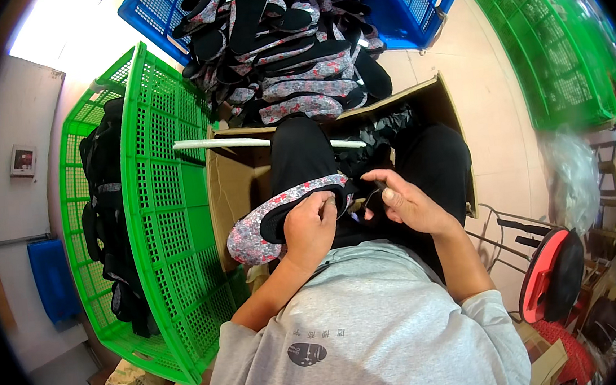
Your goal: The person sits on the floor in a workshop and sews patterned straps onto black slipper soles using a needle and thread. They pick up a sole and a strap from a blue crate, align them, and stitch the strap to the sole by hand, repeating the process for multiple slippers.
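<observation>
A floral cloth slipper point(254, 241), grey with red flecks and a black lining, lies across my left thigh. My left hand point(310, 225) is closed on the edge of its opening, near the heel end. Just to the right, my right hand point(410, 202) curls its fingers and thumb round a small dark tool point(375, 200); its kind is not clear. The two hands are a short gap apart above my lap. Beyond my knees rises a big pile of similar floral and black slippers point(307, 87).
An open cardboard box point(231, 177) with black material stands around my legs, a white strip point(224, 142) across it. Left is a green crate point(178, 203) holding black items. Blue crates point(416, 3) flank the pile. Right are green crates point(542, 44) and a red-and-black stool point(546, 275).
</observation>
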Available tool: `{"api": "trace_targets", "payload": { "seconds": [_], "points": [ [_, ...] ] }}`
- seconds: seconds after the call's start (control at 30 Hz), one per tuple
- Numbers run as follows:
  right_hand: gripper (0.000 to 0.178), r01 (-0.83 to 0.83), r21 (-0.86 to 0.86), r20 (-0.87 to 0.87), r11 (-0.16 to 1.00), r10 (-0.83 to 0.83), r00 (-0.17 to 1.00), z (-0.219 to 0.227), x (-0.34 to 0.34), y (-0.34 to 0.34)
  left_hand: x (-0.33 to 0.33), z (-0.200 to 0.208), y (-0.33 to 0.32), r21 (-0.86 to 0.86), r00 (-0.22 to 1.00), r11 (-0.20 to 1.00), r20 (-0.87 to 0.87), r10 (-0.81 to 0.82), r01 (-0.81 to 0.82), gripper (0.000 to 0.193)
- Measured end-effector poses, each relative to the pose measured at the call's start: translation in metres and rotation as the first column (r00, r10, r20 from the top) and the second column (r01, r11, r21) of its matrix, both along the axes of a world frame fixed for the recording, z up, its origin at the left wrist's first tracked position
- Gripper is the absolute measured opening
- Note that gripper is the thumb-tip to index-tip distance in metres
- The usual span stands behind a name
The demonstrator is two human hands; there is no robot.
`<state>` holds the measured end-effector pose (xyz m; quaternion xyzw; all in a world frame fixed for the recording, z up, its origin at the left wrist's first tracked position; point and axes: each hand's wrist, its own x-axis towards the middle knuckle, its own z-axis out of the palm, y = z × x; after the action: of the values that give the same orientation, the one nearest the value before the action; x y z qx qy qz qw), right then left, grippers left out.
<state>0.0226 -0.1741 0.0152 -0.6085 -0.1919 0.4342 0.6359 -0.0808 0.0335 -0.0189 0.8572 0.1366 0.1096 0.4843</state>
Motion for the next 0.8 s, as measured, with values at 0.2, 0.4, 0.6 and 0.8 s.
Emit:
{"api": "trace_targets", "payload": {
  "seconds": [0.2,0.4,0.6,0.8],
  "points": [
    [0.035,-0.103,-0.045,-0.109,0.994,0.098,0.989,0.004,0.003,0.009,-0.001,0.001,-0.001,0.024,0.999,1.0,-0.036,-0.008,0.009,0.009],
    [0.032,-0.164,0.048,-0.123,0.985,0.169,0.978,0.001,0.001,0.013,-0.003,0.0,-0.001,0.029,0.999,0.999,-0.039,-0.014,0.016,0.007],
    [0.028,-0.21,-0.052,-0.267,0.976,0.189,0.945,0.01,0.001,0.017,-0.001,0.005,-0.004,0.075,0.999,0.997,-0.038,-0.012,0.014,0.005],
    [0.02,-0.13,-0.175,-0.248,0.976,0.084,0.965,0.015,0.003,0.023,-0.002,0.004,-0.005,0.07,1.0,0.997,-0.014,-0.016,0.017,0.006]
  ]
}}
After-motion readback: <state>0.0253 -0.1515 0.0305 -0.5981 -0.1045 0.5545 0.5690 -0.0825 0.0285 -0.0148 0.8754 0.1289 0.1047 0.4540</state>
